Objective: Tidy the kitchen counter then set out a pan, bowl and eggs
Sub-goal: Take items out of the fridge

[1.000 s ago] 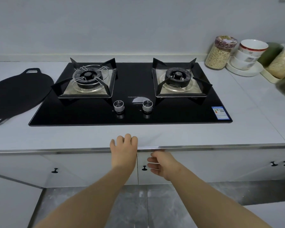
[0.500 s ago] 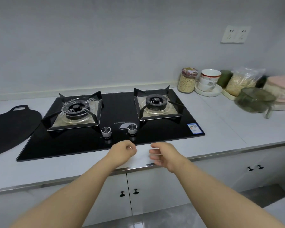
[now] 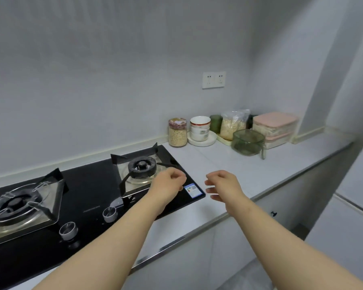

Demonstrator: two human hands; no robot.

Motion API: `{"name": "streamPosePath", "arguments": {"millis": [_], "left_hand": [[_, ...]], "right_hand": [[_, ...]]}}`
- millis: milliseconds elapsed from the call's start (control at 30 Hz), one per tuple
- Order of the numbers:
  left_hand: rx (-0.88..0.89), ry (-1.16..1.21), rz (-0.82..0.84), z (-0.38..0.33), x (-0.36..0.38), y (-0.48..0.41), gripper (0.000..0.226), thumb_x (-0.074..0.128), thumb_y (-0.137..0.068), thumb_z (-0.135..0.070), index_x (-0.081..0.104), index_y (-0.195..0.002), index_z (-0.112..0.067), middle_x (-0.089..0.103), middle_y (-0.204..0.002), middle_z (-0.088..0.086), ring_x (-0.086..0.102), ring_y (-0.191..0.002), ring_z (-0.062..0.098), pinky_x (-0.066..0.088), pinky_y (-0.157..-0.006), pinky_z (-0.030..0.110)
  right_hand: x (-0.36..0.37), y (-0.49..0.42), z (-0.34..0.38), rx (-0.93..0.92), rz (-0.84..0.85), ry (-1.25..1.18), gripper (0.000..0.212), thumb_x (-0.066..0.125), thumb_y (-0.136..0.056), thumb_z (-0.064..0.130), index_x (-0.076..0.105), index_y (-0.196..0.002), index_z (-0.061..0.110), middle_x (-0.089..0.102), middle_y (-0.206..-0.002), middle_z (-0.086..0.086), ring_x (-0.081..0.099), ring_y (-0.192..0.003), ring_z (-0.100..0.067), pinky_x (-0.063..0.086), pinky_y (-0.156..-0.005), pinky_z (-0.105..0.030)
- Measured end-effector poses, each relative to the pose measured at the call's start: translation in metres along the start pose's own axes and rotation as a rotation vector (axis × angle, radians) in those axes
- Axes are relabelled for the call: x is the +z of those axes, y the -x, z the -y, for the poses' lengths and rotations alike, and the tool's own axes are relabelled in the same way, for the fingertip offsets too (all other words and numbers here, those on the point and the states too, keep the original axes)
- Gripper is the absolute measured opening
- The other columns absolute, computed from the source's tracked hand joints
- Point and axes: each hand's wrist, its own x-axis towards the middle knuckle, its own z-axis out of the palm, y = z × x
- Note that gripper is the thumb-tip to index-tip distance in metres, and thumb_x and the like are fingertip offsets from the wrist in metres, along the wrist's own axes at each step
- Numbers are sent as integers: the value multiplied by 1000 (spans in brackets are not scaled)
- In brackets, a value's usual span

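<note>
Two shifts: left hand (image 3: 168,186) now over hob (image 3: 88,185), right hand (image 3: 225,185) over counter (image 3: 252,170).

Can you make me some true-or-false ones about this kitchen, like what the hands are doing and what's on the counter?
1. The left hand and the right hand both hold nothing. True.
2. A pan sits on the right burner. False: that burner is bare.
3. The white bowls are stacked on a plate beside the grain jar. True.
4. The storage box at the far end has a blue lid. False: its lid is pink.
</note>
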Motion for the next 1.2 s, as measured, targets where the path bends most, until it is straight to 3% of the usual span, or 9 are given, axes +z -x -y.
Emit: {"name": "streamPosePath", "arguments": {"millis": [67, 233, 367, 633, 800, 933, 1033, 1133, 1200], "left_hand": [[33, 34, 55, -25, 27, -12, 8, 51, -94, -18, 58, -97, -19, 59, -90, -7, 60, -88, 14, 48, -76, 24], [106, 68, 168, -88, 111, -43, 10, 51, -93, -18, 59, -90, -24, 62, -97, -2, 63, -93, 15, 50, -81, 31], [204, 158, 272, -132, 181, -60, 13, 51, -93, -15, 59, -88, -23, 62, -96, 0, 62, -81, 11, 50, -78, 30], [346, 252, 550, -216, 319, -93, 16, 50, -93, -10, 56, -88, -24, 58, -91, 1, 59, -76, 12, 45, -72, 28], [466, 216, 641, -256, 374, -119, 32, 44, -97, -15, 46, -128, -22, 48, -118, -4, 46, -107, 11, 35, -89, 23], [500, 271, 809, -271, 399, -138, 41, 39, -100, -19, 33, -140, -24, 42, -133, -3, 41, -124, 11, 32, -98, 22], [485, 380, 949, -284, 415, -151, 34, 35, -101, -18, 39, -134, -25, 56, -116, -4, 53, -113, 15, 42, -101, 37], [490, 479, 1043, -291, 427, -159, 20, 36, -101, -16, 52, -109, -23, 62, -102, -3, 59, -92, 9, 49, -90, 32], [498, 490, 1052, -288, 435, -163, 18, 37, -100, -15, 53, -104, -23, 63, -105, 1, 60, -94, 10, 47, -94, 34]], "right_hand": [[-36, -12, 9, -34, -61, -15, 15, 45, -95, 13, 56, -85, 15, 59, -88, -5, 57, -77, -19, 51, -79, -35], [-144, -43, 33, -152, -282, 18, 19, 45, -91, 10, 55, -78, 21, 60, -93, -6, 57, -77, -21, 46, -72, -33], [-221, -58, 47, -229, -473, 111, 19, 47, -90, 13, 54, -77, 26, 62, -92, -3, 61, -88, -25, 48, -84, -39], [-346, -72, 61, -304, -844, 321, 22, 46, -93, 13, 59, -110, 13, 58, -102, 0, 53, -99, -19, 39, -85, -28], [-377, -96, 66, -268, -1079, 537, 26, 47, -90, 15, 60, -113, 14, 65, -111, -4, 53, -109, -26, 42, -91, -35], [-375, -112, 68, -235, -1263, 666, 22, 47, -88, 15, 60, -106, 17, 66, -102, 1, 54, -101, -25, 40, -85, -36], [-372, -119, 70, -220, -1344, 698, 17, 49, -87, 17, 58, -101, 19, 65, -96, 4, 55, -96, -23, 40, -82, -35], [-370, -126, 72, -169, -1397, 711, 12, 50, -87, 19, 56, -97, 20, 64, -94, 4, 55, -94, -23, 42, -82, -35], [-368, -128, 72, -143, -1412, 706, 10, 50, -87, 19, 54, -96, 21, 63, -95, 4, 53, -94, -22, 40, -81, -35]]}}
